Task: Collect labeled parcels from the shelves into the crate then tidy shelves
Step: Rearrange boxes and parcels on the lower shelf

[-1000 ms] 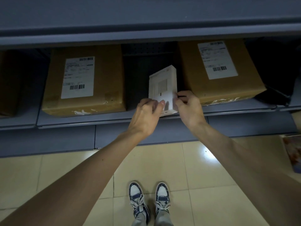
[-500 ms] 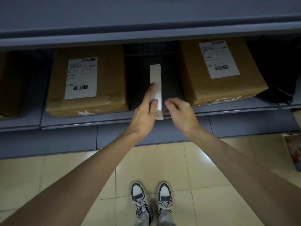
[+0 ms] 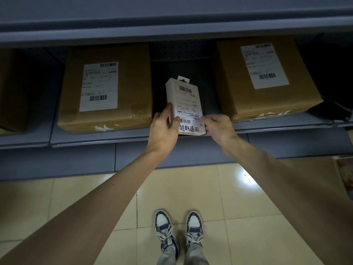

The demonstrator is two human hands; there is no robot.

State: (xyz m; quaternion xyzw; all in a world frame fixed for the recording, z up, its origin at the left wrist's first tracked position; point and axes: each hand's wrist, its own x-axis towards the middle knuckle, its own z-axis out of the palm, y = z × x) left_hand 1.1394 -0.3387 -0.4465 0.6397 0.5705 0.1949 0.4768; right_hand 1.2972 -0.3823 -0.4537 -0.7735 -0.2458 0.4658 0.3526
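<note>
Small white labelled cardboard parcel (image 3: 184, 106) at grey metal shelf's (image 3: 82, 137) front edge, between two brown cartons. Left hand (image 3: 164, 127) grips its side; right hand (image 3: 217, 127) pinches its corner. Risk: slim box slipping, dropping to floor.

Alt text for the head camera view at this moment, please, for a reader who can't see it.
Both hands hold a small white box upright at the front edge of a grey shelf, its barcode label and handwritten characters facing the camera: the left hand grips its left edge, the right hand pinches its lower right corner. A labeled cardboard box stands on each side; sneakers show on tiled floor below.
</note>
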